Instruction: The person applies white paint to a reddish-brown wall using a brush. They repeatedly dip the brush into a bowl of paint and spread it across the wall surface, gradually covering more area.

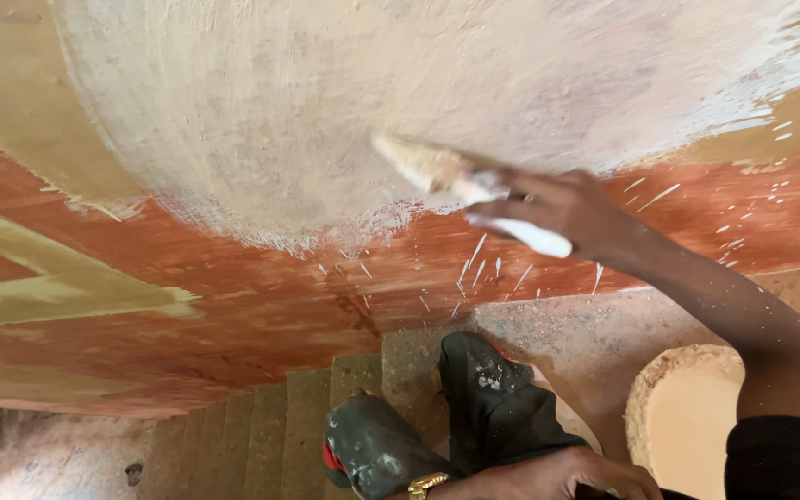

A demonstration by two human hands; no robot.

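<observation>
Brush mid-wall, pale coat part done

Brush (437,169) pressed bristles-first against the wall (233,268), at the lower edge of the pale patch (372,83). Gripped by its white handle in the right hand (562,215), fingers (497,199) wrapped tight round it, no gap showing.

Pale patch spread wide over the upper middle of the wall, thin and streaky, with feathered strokes at its right edge and a rough, broken border along the bottom. Judged roughly half covered within view: still bare are the reddish-brown band (187,324) beneath and the yellowish shapes (67,296) at the left. White flecks and drips scattered over the red band just under the brush and out to the right.

Lower down, left hand (557,477) resting on a knee, fingers curled loosely, holding nothing that can be seen; gold-coloured watch (428,483) at the wrist. Dark paint-spotted shoes (418,417) on dusty steps (280,435). Bucket (645,398) of cream paint just beside the right leg, rim crusted, partly hidden by the right arm.
</observation>
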